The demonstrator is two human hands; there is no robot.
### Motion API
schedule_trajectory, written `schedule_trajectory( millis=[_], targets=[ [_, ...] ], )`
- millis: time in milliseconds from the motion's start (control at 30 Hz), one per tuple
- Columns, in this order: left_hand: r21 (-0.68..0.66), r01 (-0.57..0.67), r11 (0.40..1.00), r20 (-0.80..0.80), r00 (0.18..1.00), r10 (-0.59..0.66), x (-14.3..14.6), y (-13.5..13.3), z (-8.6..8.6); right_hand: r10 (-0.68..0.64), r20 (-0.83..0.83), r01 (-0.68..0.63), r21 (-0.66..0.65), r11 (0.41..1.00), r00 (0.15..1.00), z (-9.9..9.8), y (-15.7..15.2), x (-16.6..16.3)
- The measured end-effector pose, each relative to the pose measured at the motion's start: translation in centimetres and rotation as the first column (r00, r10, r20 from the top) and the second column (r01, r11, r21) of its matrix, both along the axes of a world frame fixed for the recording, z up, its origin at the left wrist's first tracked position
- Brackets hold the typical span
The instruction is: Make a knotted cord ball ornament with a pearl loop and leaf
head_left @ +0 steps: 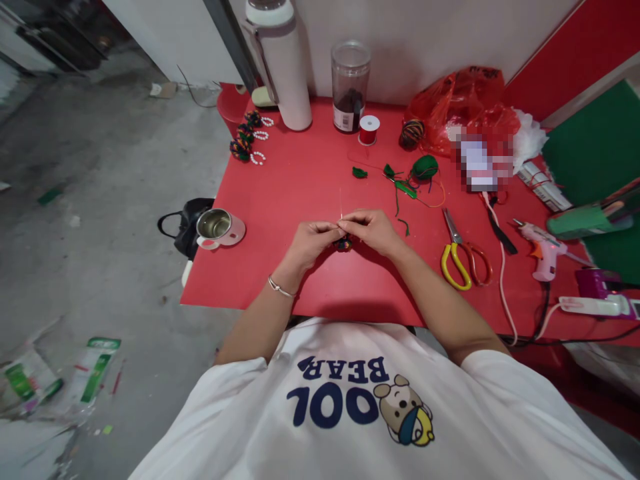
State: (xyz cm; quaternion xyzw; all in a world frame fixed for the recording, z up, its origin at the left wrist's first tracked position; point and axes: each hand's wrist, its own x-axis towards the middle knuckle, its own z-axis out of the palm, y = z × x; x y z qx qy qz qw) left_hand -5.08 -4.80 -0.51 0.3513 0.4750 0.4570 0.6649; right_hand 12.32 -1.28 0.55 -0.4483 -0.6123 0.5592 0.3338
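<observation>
The left hand [313,241] and right hand [373,230], close together, pinch a multicoloured yarn piece [343,245] above the tabletop [280,200]; a slackened grip could let the thin strand [341,200] slip or tangle.

We've a red tabletop [285,187] agst a pale wall [410,40], w/ a red panel [560,57] & green surface [590,153] on the R. Grey floor [125,193] on our L, w/ scattered litter [97,373]; light's soft.
</observation>
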Motion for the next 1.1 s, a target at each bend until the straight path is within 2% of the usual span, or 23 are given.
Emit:
schedule_trajectory(
  millis=[133,233,400,567,733,967,1100],
  targets=[
    [0.087,0.053,0.995,-0.105,0.994,-0.044,-0.5,-0.1,-0.2,0.015,-0.059,-0.025,-0.173,0.985,0.998,0.4,0.1,0.1],
    [0.127,0.066,0.99,-0.127,0.991,-0.05,-0.8,-0.1,-0.2,0.077,-0.053,-0.087,-0.215,0.973,0.996,0.9,0.0,0.3],
    [0.138,0.081,0.987,-0.144,0.988,-0.061,-0.9,0.0,0.0,0.159,-0.022,-0.16,-0.219,0.962,0.987,1.1,-0.1,0.8],
    [0.111,0.061,0.992,-0.098,0.994,-0.05,-0.9,0.1,0.3,0.248,-0.038,-0.251,-0.134,0.959,0.968,0.9,0.2,1.7],
    [0.082,0.037,0.996,-0.052,0.998,-0.033,-1.0,0.2,0.5,0.309,-0.032,-0.31,-0.103,0.945,0.951,1.1,0.3,2.4],
    [0.096,-0.012,0.995,-0.127,0.992,0.024,-1.3,0.4,0.4,0.408,-0.067,-0.413,-0.148,0.898,0.911,2.1,0.3,3.2],
    [0.087,0.029,0.996,-0.109,0.994,-0.02,-1.2,0.3,0.0,0.408,-0.097,-0.42,-0.195,0.887,0.908,2.6,0.2,3.6]
  ],
)
